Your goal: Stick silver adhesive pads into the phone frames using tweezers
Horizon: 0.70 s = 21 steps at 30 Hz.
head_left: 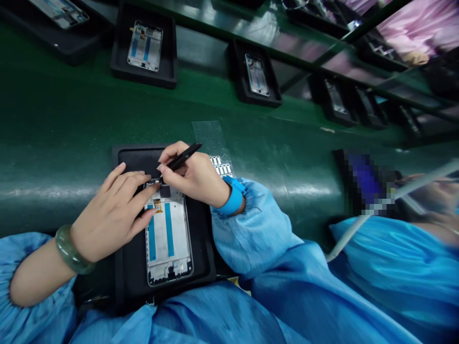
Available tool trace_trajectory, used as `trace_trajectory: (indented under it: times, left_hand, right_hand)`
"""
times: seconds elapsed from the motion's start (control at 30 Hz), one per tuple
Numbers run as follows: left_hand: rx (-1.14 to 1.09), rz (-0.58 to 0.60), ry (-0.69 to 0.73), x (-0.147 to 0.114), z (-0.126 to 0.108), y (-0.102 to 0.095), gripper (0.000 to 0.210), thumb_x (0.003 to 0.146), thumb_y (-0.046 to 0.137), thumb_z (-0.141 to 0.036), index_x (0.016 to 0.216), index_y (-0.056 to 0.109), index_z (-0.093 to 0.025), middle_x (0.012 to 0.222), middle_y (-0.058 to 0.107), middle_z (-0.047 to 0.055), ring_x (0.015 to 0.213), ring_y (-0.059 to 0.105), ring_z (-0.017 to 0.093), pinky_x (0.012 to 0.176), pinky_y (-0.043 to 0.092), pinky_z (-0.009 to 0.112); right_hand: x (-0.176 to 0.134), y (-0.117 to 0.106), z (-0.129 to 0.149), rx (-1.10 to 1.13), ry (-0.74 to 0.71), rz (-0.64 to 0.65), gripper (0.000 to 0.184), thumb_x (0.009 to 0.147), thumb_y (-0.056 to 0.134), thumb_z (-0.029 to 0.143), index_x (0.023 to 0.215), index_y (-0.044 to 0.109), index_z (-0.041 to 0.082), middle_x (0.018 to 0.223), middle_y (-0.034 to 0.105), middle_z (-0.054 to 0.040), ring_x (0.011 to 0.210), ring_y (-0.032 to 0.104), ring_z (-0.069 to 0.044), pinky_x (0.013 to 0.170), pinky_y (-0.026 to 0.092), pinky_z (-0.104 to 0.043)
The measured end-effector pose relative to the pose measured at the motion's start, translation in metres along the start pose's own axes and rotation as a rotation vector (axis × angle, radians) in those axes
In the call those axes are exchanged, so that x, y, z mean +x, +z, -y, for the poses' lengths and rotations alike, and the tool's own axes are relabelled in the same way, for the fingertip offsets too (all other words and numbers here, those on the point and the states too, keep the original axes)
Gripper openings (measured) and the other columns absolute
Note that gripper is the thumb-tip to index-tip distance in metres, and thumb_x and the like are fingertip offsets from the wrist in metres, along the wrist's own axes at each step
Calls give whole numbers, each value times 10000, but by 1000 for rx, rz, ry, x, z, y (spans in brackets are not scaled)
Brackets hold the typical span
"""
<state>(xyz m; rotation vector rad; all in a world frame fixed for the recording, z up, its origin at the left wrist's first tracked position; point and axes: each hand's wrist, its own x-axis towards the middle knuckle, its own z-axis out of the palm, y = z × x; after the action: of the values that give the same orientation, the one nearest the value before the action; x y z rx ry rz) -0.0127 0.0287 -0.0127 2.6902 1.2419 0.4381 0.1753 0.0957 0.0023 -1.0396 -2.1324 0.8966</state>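
Note:
A phone frame (179, 239) with two blue strips lies in a black foam tray (201, 239) in front of me. My left hand (114, 210) rests over its upper left part, fingers spread, with fingertips touching near the top edge. An orange flex cable (158, 205) shows beside those fingers. My right hand (197, 174) grips a slim black pen-like tool (186, 155) in a pinch. Its lower end points down at the frame's top edge, close to my left index fingertip; the exact tip is hidden by my fingers.
A clear sheet (211, 136) with small white labels lies partly behind my right hand. Along the back of the green bench (71, 114) stand black trays (143, 79) holding phone frames. To the right, a co-worker's blue sleeve (390, 248) and a pale bar (349, 234) are near.

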Motion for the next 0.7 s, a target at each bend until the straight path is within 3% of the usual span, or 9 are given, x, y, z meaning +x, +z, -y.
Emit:
trace_trajectory:
  times: [0.33,0.5,0.57,0.7]
  left_hand:
    - [-16,9,-1,0,0,-1,363,862,485,-301,1151,573,-100,1160,545,172,1157,487,305,1072,294,539]
    - [-4,8,1,1,0,-1,376,871,472,-317,1167,559,-102,1152,548,173,1164,485,302,1070,299,537]
    - [1,10,1,0,0,-1,385,873,475,-314,1187,546,-103,1162,544,172,1169,481,300,1072,299,535]
    - [6,13,3,-1,0,1,410,888,464,-335,1232,517,-117,1199,525,163,1180,471,300,1071,299,540]
  right_hand:
    - [3,-1,2,-122,-130,73,80,796,495,138,868,515,166,823,591,3,636,541,-80,626,440,-216]
    - [-4,4,0,-161,-209,30,77,793,493,115,832,513,179,815,593,-10,745,568,-115,668,452,-233]
    - [-9,7,-5,-116,-192,-46,57,797,516,123,817,515,177,799,588,-8,738,571,-112,654,458,-231]
    - [-15,8,-13,96,-23,-147,59,817,572,201,836,523,173,773,578,7,625,566,-79,553,464,-201]
